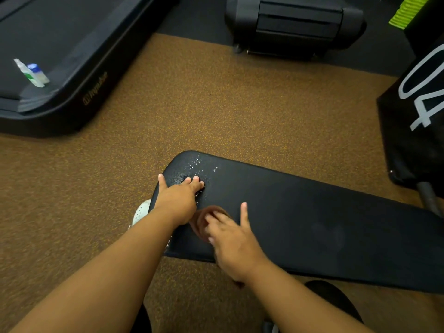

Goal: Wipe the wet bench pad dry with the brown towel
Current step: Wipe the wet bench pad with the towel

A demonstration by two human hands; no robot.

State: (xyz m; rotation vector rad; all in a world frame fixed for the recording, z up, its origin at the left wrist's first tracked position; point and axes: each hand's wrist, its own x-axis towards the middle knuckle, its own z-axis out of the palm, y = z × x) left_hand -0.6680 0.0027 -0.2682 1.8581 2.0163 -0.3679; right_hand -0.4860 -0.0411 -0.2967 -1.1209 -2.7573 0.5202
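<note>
A long black bench pad [312,212] runs from the centre to the right edge. White droplets [195,164] speckle its far left end. My left hand [179,198] lies flat on that end, fingers spread, just below the droplets. A small brown towel [200,218], bunched and blurred, sits on the pad under the fingers of my right hand [234,239]. The right hand presses on the towel, index finger stretched forward. Most of the towel is hidden by that hand.
Brown speckled floor [204,104] surrounds the bench. A black treadmill deck [60,56] at the upper left carries two small bottles [32,73]. Another black machine [295,25] stands at the top. A black numbered box [418,116] sits right. My white shoe [141,211] shows beside the pad.
</note>
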